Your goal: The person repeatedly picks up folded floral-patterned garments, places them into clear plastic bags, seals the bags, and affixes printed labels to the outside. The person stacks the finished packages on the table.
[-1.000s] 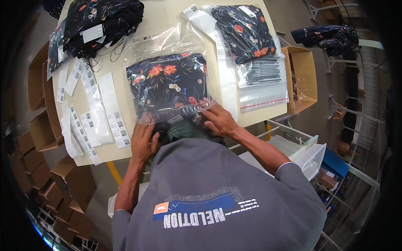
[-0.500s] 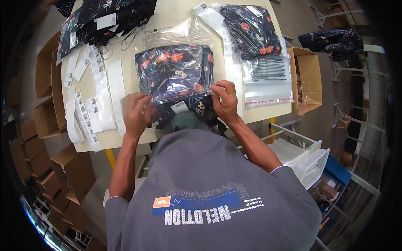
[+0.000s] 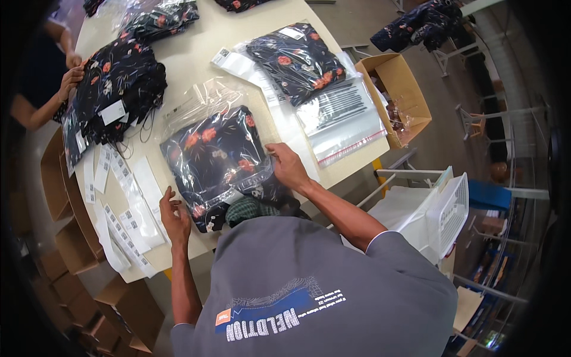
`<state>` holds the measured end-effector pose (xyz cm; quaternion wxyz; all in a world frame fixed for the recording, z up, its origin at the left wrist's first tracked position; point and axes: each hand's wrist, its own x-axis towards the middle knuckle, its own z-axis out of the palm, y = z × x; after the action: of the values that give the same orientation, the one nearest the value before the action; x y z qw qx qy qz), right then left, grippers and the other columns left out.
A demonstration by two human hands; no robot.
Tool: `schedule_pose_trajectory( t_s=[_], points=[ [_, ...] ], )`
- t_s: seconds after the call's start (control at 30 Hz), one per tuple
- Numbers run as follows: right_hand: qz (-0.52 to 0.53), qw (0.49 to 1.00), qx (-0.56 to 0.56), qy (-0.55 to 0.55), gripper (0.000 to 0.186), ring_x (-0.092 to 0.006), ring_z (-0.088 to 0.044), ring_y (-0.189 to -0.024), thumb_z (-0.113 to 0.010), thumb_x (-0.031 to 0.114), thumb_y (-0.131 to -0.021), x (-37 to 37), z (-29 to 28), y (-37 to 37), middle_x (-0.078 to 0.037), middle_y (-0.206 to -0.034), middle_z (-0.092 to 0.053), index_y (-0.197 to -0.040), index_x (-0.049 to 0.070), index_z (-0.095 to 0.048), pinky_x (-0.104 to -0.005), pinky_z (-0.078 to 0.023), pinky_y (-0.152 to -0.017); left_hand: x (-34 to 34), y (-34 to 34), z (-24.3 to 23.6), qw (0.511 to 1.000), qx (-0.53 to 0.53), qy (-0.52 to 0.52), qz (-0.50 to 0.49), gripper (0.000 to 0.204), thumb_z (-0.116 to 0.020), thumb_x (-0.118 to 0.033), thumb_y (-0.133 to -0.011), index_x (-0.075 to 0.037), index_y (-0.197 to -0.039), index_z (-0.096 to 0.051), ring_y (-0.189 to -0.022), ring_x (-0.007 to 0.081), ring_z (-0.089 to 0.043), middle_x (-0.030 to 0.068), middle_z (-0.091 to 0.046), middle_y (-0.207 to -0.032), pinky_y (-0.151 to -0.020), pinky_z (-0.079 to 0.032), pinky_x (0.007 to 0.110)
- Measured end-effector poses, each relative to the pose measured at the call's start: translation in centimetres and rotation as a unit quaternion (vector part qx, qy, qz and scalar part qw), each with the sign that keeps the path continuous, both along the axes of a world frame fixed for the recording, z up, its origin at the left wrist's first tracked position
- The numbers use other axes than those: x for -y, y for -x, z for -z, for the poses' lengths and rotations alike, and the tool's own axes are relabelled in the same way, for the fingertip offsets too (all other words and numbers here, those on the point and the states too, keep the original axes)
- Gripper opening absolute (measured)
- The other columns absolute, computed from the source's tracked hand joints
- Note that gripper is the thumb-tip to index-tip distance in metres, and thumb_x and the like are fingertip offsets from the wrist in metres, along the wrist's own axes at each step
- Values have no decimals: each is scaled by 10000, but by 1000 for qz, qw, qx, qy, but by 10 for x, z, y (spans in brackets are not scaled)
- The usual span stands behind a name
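Note:
A folded dark floral garment lies partly inside a clear plastic bag on the table in front of me. The bag's flat, clear end points away from me. More floral fabric shows at the near right, by the table edge. With bent fingers, my right hand grips the right edge of the bag. My left hand is beside the bag's near left side, fingers apart and holding nothing.
Strips of white labels lie at left. A bagged floral garment rests on a stack of flat clear bags at right, near an open carton. Another person's hands touch a floral pile at far left.
My left hand has come away from the bag's near edge and dropped toward its lower left. My right hand stays at the right edge. The view has turned, and another person's hands now show.

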<state>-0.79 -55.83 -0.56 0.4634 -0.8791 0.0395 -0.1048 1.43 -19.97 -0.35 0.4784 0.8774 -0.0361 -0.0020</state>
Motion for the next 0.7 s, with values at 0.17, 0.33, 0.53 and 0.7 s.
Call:
schedule_pose_trajectory(
  t_s=[0.17,0.33,0.53,0.7],
  points=[
    [-19,982,-165,-88,414,-200,-677,-827,-608,32,-857,9,-1,-17,-141,-968,-705,-1268,-13,-607,-308,-537,-763,5,-23,1,990,19,-93,103,547,-640,42,-788,-17,-1323,-544,-846,245,-582,126,-557,-1109,-770,-496,334],
    [5,973,-179,-142,354,-201,-689,-807,-683,174,-891,9,3,-19,-138,-899,-716,-1190,-11,-642,-328,-540,-745,-2,-21,36,998,35,-32,40,233,-606,38,-847,8,-1075,-644,-784,162,-600,55,-624,-901,-729,-489,287],
    [84,990,-91,-64,176,-367,-680,-782,-576,123,-875,-8,18,-23,-219,-864,-681,-951,13,-690,-387,-529,-705,5,-17,51,998,14,25,-49,218,-521,49,-880,20,-1038,-669,-745,159,-623,109,-680,-839,-713,-497,305],
    [123,987,-96,-24,157,-386,-653,-699,-584,131,-857,-12,9,-13,-235,-762,-632,-824,-12,-636,-426,-504,-645,1,-1,52,986,-129,-19,-108,199,-569,-125,-920,36,-923,-687,-628,136,-563,81,-673,-694,-607,-462,316]
  ],
)
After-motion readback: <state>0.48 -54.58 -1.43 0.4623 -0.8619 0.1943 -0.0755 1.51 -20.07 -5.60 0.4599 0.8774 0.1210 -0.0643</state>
